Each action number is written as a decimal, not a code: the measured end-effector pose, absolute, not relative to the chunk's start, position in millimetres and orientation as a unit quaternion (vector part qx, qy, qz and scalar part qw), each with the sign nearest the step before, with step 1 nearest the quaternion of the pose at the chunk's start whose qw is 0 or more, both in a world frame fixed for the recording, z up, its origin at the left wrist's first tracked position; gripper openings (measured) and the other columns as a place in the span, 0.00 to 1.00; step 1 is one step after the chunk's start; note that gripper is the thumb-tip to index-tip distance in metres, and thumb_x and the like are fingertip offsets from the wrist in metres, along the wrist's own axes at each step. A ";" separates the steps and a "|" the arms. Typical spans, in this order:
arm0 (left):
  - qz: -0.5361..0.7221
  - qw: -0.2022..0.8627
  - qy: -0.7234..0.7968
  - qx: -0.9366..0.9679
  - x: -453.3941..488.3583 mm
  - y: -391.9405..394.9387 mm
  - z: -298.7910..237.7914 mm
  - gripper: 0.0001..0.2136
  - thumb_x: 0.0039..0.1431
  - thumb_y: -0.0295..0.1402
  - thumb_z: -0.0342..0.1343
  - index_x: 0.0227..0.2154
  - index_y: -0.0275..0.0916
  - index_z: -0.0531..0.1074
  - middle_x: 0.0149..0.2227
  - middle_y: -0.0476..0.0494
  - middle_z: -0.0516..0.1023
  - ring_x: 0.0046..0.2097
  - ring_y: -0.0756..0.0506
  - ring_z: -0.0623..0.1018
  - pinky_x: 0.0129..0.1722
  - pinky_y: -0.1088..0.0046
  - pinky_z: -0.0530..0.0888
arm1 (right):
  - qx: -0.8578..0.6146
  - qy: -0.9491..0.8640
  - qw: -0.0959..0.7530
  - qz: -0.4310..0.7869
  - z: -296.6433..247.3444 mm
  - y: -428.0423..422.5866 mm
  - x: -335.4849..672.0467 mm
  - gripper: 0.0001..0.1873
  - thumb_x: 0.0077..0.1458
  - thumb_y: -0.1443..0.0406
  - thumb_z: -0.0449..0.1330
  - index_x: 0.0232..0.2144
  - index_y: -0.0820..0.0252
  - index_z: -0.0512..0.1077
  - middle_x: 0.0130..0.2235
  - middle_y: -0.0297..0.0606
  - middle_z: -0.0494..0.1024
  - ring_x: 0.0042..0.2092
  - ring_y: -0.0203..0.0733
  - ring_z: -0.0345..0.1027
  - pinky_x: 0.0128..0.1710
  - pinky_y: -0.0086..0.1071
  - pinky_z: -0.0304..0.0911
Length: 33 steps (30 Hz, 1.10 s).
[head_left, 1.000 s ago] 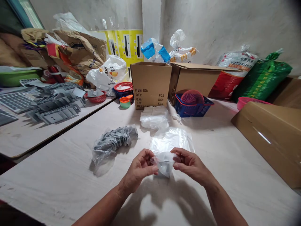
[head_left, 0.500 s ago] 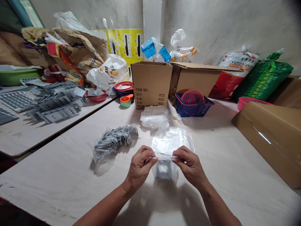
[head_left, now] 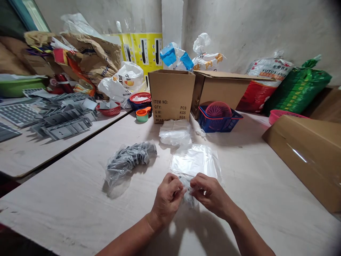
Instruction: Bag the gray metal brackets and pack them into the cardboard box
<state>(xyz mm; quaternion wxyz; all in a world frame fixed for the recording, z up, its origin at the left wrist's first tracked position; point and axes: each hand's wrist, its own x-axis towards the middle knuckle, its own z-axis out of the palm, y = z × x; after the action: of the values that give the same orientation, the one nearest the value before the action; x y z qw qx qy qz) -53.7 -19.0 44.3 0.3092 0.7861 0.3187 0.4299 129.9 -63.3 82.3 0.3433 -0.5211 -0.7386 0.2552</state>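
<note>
My left hand [head_left: 168, 200] and my right hand [head_left: 210, 196] meet close together low over the pale table [head_left: 80, 199]. Both pinch a small clear plastic bag [head_left: 188, 192] bunched between the fingers, with something grey inside it. Just beyond the hands lies a flat pile of clear plastic bags [head_left: 195, 160]. A larger clear bag full of grey parts [head_left: 128, 160] rests on the table to the left of the hands.
An open cardboard box [head_left: 171, 96] stands behind, with a wad of clear bags [head_left: 174, 133] in front of it. A blue basket [head_left: 218, 121] holds a pink lid. A long taped carton [head_left: 309, 156] lies at right. Grey plastic parts [head_left: 61, 121] cover the left table.
The hands held the small bag stretched open by its top edge; now they have come together and lower, scrunching the bag between them.
</note>
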 end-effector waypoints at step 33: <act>0.391 0.175 0.336 0.839 -42.7 -27.1 -2.7 0.06 0.52 0.22 0.44 0.27 0.40 0.58 0.27 0.48 0.64 0.29 0.49 0.66 0.28 0.73 0.64 | -0.591 -0.785 0.156 -0.101 62.4 -77.6 84.1 0.13 0.48 0.80 0.50 0.28 0.58 0.65 0.26 0.35 0.71 0.26 0.40 0.63 0.27 0.33 0.50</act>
<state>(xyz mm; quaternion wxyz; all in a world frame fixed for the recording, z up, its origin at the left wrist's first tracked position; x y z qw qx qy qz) -42.7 -27.1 -2.7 0.1749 0.8389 0.3360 0.3910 84.1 -77.6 62.4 0.1555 -0.5905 -0.7854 -0.1012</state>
